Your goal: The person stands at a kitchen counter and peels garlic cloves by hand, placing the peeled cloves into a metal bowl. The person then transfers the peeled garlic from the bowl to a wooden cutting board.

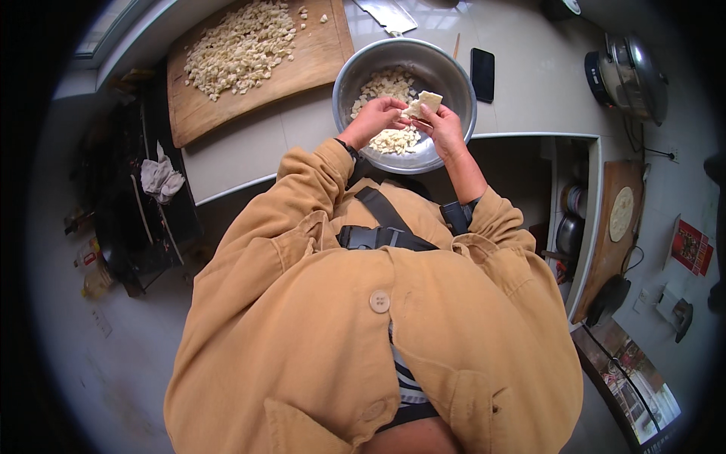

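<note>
Over a round stainless steel basin [462, 122], my right hand [442, 127] holds a pale piece of flatbread [425, 104] between thumb and fingers. My left hand [379, 118] is at the left edge of that piece, its fingertips pinched together; whether they grip a bit of it is too small to tell. Small torn pieces of flatbread [394, 142] lie in the bottom of the basin, on both sides of my hands. To the left, a heap of similar small pieces [241, 51] covers much of a wooden board [320, 62], with a few loose ones near its upper part.
A cleaver [388, 16] lies behind the basin, and a black phone [482, 75] to its right. An electric pot with a lid [632, 76] stands far right. A crumpled cloth [161, 177] is at left. A round flatbread [621, 214] rests on another board [601, 244] at right.
</note>
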A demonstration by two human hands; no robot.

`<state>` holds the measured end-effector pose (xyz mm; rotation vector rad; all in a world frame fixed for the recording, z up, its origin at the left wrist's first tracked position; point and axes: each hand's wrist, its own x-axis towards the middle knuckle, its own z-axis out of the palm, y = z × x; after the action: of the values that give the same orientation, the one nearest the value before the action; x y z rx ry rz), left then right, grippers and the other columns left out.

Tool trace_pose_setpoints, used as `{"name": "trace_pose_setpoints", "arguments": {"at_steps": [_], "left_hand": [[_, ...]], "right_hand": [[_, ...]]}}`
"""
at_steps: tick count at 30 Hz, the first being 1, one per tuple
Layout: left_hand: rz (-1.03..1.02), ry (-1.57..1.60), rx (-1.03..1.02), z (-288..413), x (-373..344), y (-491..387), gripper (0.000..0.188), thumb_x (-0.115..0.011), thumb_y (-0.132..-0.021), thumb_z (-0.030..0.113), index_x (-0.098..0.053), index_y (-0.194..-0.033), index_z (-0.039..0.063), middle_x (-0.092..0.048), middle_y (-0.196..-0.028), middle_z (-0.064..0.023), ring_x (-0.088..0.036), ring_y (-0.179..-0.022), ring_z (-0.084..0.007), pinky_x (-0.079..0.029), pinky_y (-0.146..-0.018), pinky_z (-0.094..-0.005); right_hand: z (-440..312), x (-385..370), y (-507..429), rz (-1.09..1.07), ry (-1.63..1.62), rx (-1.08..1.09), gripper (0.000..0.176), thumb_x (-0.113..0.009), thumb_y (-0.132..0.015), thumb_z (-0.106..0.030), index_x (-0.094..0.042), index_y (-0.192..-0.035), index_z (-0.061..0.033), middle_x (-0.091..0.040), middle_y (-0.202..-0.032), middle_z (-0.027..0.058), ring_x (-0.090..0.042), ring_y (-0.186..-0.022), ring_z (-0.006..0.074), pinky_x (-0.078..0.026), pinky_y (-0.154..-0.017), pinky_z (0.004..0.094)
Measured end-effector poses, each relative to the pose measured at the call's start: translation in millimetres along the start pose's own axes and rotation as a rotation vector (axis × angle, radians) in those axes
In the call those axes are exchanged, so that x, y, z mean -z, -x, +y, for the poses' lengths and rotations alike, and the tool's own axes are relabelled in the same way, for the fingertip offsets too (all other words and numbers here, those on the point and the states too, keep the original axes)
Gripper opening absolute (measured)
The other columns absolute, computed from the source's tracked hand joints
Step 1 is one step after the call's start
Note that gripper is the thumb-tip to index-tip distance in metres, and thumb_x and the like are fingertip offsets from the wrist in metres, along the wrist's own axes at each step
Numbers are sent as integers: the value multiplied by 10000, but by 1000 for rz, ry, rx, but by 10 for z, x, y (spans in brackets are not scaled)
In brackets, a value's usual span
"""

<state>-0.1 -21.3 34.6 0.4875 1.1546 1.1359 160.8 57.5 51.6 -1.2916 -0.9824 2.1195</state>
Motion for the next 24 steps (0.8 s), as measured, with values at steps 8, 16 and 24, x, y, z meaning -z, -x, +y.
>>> {"name": "trace_pose_setpoints", "arguments": {"at_steps": [8,16,24], "left_hand": [[110,-184,-111,21,-77,-17,191,-612,-877,164,-607,-936,-18,-637,-826,-55,-647,-799,-134,-536,-708,-251],[416,-1015,-452,-38,15,-54,154,-636,-733,171,-642,-742,17,-619,-698,-189,-626,-691,-328,-498,-654,-383],[-23,-84,4,69,-23,-31,230,-509,-925,164,-594,-1065,3,-622,-951,-56,-619,-872,-132,-520,-759,-250]], "right_hand": [[52,-10,-68,-40,98,80,222,-655,-834,-74,-619,-1036,12,-654,-945,79,-636,-798,140,-535,-702,251],[127,-81,-9,-66,256,69,235,-662,-826,-65,-619,-1033,36,-650,-937,76,-636,-785,131,-545,-664,240],[74,6,-62,-30,222,57,313,-575,-868,-18,-526,-1176,4,-635,-984,80,-629,-814,127,-548,-646,229]]}}
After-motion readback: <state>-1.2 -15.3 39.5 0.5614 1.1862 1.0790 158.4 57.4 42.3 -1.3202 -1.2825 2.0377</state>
